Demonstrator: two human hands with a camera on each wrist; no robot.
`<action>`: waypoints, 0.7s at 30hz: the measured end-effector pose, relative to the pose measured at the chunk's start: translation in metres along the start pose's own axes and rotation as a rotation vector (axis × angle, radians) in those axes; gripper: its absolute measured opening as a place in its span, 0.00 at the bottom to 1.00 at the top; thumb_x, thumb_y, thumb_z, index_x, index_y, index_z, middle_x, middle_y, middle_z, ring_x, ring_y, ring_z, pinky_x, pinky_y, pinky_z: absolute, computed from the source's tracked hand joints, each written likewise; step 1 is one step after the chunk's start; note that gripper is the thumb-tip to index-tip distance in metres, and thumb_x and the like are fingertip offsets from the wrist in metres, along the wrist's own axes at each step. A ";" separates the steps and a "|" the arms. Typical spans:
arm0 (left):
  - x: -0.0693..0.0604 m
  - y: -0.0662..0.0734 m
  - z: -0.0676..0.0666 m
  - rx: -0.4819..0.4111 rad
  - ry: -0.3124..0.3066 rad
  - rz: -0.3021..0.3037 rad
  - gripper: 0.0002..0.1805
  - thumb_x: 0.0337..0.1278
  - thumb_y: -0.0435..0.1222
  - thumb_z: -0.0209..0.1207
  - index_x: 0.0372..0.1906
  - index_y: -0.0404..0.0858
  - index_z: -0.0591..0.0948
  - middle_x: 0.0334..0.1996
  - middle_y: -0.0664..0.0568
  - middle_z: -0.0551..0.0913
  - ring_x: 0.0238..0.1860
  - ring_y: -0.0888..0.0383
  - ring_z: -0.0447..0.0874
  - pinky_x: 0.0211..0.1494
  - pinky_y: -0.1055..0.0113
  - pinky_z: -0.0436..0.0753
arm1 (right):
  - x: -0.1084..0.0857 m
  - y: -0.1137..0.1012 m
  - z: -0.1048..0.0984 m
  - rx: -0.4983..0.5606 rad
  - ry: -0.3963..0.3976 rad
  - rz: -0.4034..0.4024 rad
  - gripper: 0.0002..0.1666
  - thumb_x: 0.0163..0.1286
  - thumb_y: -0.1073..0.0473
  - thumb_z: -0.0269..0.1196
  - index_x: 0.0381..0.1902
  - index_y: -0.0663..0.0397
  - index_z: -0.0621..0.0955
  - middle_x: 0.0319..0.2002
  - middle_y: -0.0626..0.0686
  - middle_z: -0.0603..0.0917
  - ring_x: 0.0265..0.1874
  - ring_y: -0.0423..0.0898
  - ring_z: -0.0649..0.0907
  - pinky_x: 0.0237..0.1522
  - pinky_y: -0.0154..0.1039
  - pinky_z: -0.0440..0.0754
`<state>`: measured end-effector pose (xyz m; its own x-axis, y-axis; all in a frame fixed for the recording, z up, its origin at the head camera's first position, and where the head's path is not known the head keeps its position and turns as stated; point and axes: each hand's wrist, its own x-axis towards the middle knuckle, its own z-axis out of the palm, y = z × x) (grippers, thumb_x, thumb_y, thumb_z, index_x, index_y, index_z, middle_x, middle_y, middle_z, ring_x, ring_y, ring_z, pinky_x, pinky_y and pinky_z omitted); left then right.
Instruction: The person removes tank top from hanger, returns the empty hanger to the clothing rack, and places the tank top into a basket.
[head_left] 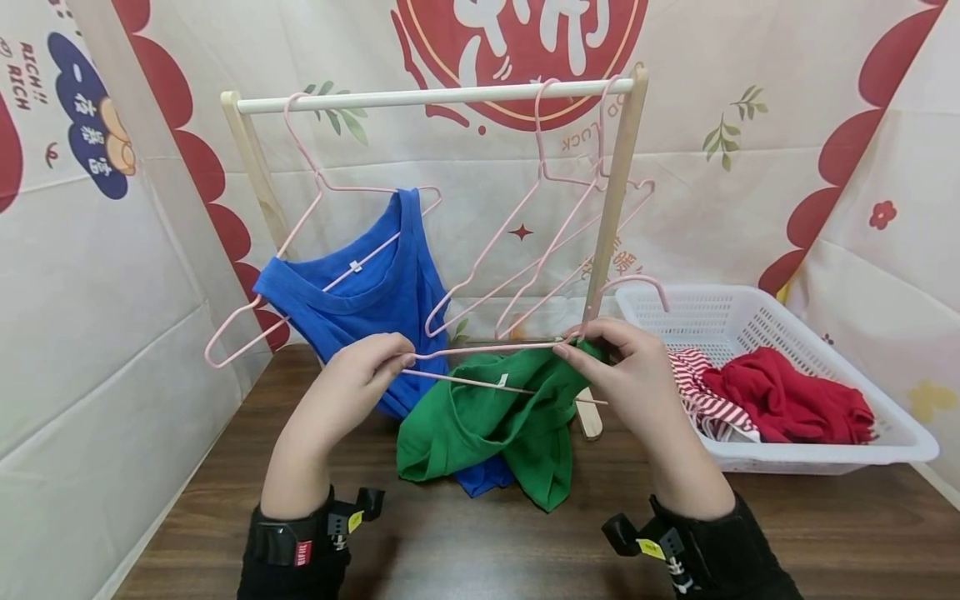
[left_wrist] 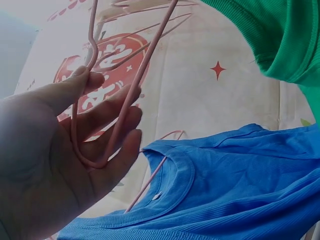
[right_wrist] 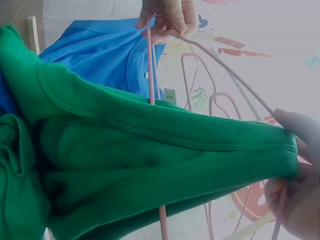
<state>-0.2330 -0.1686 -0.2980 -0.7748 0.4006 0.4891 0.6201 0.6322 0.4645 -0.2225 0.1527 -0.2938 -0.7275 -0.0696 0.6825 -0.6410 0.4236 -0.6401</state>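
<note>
My left hand (head_left: pixel 367 367) grips one rounded end of a pink hanger (head_left: pixel 480 348); in the left wrist view its thumb and fingers curl round the wire. A green tank top (head_left: pixel 480 425) hangs partly on this hanger, the lower bar passing through its neck opening. My right hand (head_left: pixel 626 358) pinches a shoulder strap of the green top together with the hanger wire, near the hook (head_left: pixel 645 279) that points right. Behind, a blue tank top (head_left: pixel 390 292) hangs tilted on another pink hanger (head_left: pixel 217 337), its lower part hidden by the green top.
A wooden rack with a white rail (head_left: pixel 427 96) stands on the brown table (head_left: pixel 465 550). Two bare pink hangers (head_left: pixel 487 237) hang at its right end. On the right, a white basket (head_left: pixel 892 446) holds red cloth (head_left: pixel 795 396) and red-striped cloth (head_left: pixel 708 392).
</note>
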 end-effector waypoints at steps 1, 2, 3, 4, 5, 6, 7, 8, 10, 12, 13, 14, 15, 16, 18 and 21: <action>-0.001 0.000 -0.001 0.006 0.017 0.005 0.04 0.70 0.35 0.55 0.40 0.44 0.81 0.33 0.55 0.79 0.35 0.59 0.75 0.41 0.61 0.79 | 0.000 0.000 0.000 -0.007 -0.004 -0.008 0.04 0.60 0.65 0.71 0.32 0.56 0.84 0.36 0.49 0.86 0.35 0.38 0.80 0.33 0.27 0.76; -0.001 0.000 -0.002 0.010 0.034 0.010 0.04 0.69 0.35 0.56 0.41 0.43 0.81 0.34 0.54 0.80 0.35 0.58 0.75 0.41 0.61 0.80 | -0.001 -0.001 0.000 -0.015 -0.008 -0.017 0.04 0.60 0.65 0.71 0.33 0.55 0.85 0.37 0.48 0.86 0.35 0.38 0.80 0.33 0.26 0.76; -0.002 0.000 -0.004 0.018 0.050 0.018 0.04 0.69 0.34 0.56 0.41 0.42 0.81 0.34 0.54 0.80 0.36 0.58 0.76 0.41 0.61 0.80 | -0.001 -0.001 0.000 -0.024 -0.010 -0.022 0.04 0.60 0.65 0.71 0.34 0.55 0.85 0.37 0.48 0.86 0.35 0.38 0.79 0.33 0.26 0.76; -0.003 -0.001 -0.005 0.024 0.065 0.025 0.04 0.69 0.34 0.56 0.41 0.42 0.81 0.35 0.53 0.81 0.36 0.58 0.76 0.42 0.60 0.80 | -0.001 -0.001 0.000 -0.033 -0.012 -0.028 0.05 0.60 0.65 0.71 0.35 0.55 0.86 0.37 0.47 0.86 0.34 0.39 0.78 0.32 0.27 0.75; -0.004 -0.001 -0.006 0.029 0.079 0.033 0.04 0.68 0.34 0.57 0.41 0.41 0.81 0.35 0.53 0.81 0.36 0.58 0.76 0.43 0.60 0.81 | -0.001 -0.001 0.000 -0.042 -0.014 -0.032 0.05 0.60 0.65 0.71 0.35 0.54 0.86 0.37 0.47 0.86 0.33 0.39 0.77 0.31 0.27 0.74; -0.004 0.000 -0.008 0.034 0.090 0.038 0.04 0.68 0.33 0.57 0.41 0.41 0.82 0.35 0.53 0.81 0.37 0.58 0.77 0.43 0.60 0.81 | -0.001 -0.001 0.000 -0.054 -0.015 -0.038 0.06 0.60 0.65 0.71 0.36 0.54 0.86 0.37 0.46 0.85 0.32 0.40 0.76 0.30 0.28 0.73; -0.005 0.000 -0.009 0.037 0.099 0.042 0.04 0.67 0.33 0.57 0.41 0.41 0.82 0.35 0.53 0.81 0.37 0.58 0.77 0.43 0.60 0.81 | -0.001 -0.001 0.000 -0.066 -0.018 -0.043 0.06 0.60 0.65 0.71 0.36 0.53 0.86 0.37 0.46 0.85 0.31 0.40 0.74 0.29 0.28 0.71; -0.005 0.000 -0.010 0.041 0.107 0.046 0.03 0.67 0.33 0.58 0.41 0.41 0.82 0.35 0.54 0.81 0.37 0.58 0.77 0.43 0.60 0.81 | -0.001 0.000 0.000 -0.069 -0.023 -0.046 0.06 0.60 0.65 0.71 0.36 0.53 0.86 0.36 0.46 0.85 0.30 0.41 0.74 0.28 0.29 0.70; -0.006 -0.001 -0.012 0.045 0.117 0.047 0.03 0.66 0.32 0.58 0.40 0.40 0.82 0.34 0.54 0.81 0.37 0.58 0.77 0.43 0.59 0.81 | -0.001 0.000 0.001 -0.064 -0.034 -0.046 0.06 0.60 0.65 0.71 0.36 0.52 0.86 0.37 0.45 0.85 0.30 0.41 0.74 0.28 0.30 0.70; -0.006 0.000 -0.014 0.049 0.124 0.044 0.03 0.66 0.32 0.58 0.40 0.40 0.82 0.34 0.53 0.80 0.36 0.58 0.76 0.42 0.60 0.81 | -0.001 0.001 0.001 -0.062 -0.045 -0.044 0.07 0.61 0.65 0.70 0.37 0.52 0.86 0.37 0.44 0.85 0.31 0.41 0.74 0.29 0.30 0.70; -0.006 -0.001 -0.014 0.050 0.127 0.043 0.03 0.66 0.32 0.58 0.40 0.40 0.82 0.34 0.53 0.80 0.36 0.58 0.76 0.42 0.60 0.81 | -0.001 0.001 0.001 -0.060 -0.050 -0.040 0.07 0.61 0.65 0.70 0.38 0.51 0.86 0.37 0.44 0.85 0.31 0.41 0.74 0.29 0.30 0.70; -0.007 -0.001 -0.015 0.053 0.130 0.042 0.03 0.66 0.32 0.58 0.40 0.40 0.82 0.34 0.53 0.80 0.36 0.58 0.76 0.42 0.60 0.80 | -0.001 0.002 0.001 -0.060 -0.055 -0.036 0.07 0.62 0.65 0.70 0.38 0.51 0.87 0.37 0.43 0.85 0.31 0.41 0.74 0.29 0.30 0.71; -0.007 0.000 -0.016 0.054 0.135 0.042 0.03 0.66 0.31 0.58 0.40 0.40 0.82 0.34 0.53 0.80 0.36 0.58 0.76 0.42 0.60 0.80 | -0.001 0.002 0.001 -0.061 -0.061 -0.032 0.07 0.62 0.64 0.70 0.39 0.50 0.87 0.38 0.43 0.85 0.32 0.41 0.74 0.29 0.30 0.71; -0.008 0.000 -0.017 0.057 0.139 0.043 0.04 0.66 0.31 0.58 0.40 0.40 0.82 0.34 0.53 0.80 0.36 0.58 0.76 0.42 0.60 0.80 | -0.001 0.002 0.001 -0.066 -0.066 -0.029 0.07 0.62 0.64 0.69 0.39 0.50 0.87 0.38 0.43 0.85 0.32 0.41 0.74 0.29 0.30 0.71; -0.009 -0.001 -0.018 0.063 0.148 0.045 0.04 0.66 0.31 0.58 0.40 0.39 0.82 0.34 0.53 0.80 0.36 0.58 0.76 0.41 0.60 0.80 | -0.001 0.003 0.000 -0.079 -0.077 -0.026 0.07 0.63 0.63 0.69 0.39 0.49 0.87 0.38 0.42 0.84 0.32 0.41 0.75 0.29 0.31 0.71; -0.011 -0.001 -0.021 0.073 0.171 0.057 0.03 0.66 0.31 0.58 0.40 0.39 0.82 0.33 0.54 0.80 0.35 0.58 0.75 0.39 0.61 0.79 | 0.000 0.005 -0.001 -0.104 -0.095 -0.028 0.07 0.63 0.63 0.69 0.39 0.49 0.86 0.38 0.41 0.84 0.33 0.41 0.76 0.31 0.31 0.73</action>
<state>-0.2226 -0.1874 -0.2885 -0.7027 0.3229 0.6340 0.6470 0.6607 0.3806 -0.2253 0.1551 -0.2964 -0.7326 -0.1654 0.6602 -0.6362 0.5111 -0.5779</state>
